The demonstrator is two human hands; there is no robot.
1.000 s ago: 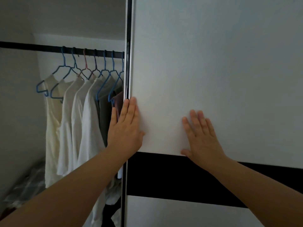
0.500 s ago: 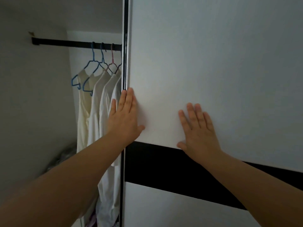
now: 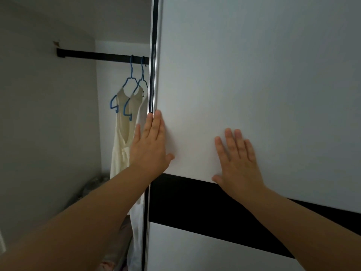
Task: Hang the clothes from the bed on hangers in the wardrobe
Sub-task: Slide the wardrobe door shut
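Both palms lie flat on the white sliding wardrobe door (image 3: 254, 75), which has a black band across it. My left hand (image 3: 150, 145) presses at the door's left metal edge, fingers together and pointing up. My right hand (image 3: 237, 159) rests further right, fingers slightly spread, just above the black band. Through the narrow gap on the left, a black rail (image 3: 97, 55) carries two blue hangers (image 3: 127, 94) with cream garments (image 3: 122, 133). Any other clothes are hidden behind the door.
The wardrobe's grey left side wall (image 3: 48, 124) bounds the opening. A dim bundle of fabric (image 3: 93, 184) lies low in the wardrobe's corner. White cloth (image 3: 137, 231) hangs down beside the door edge below my left forearm.
The door has slid left across the opening with both hands on it. Several hung garments were visible a second ago; only two hangers show now.
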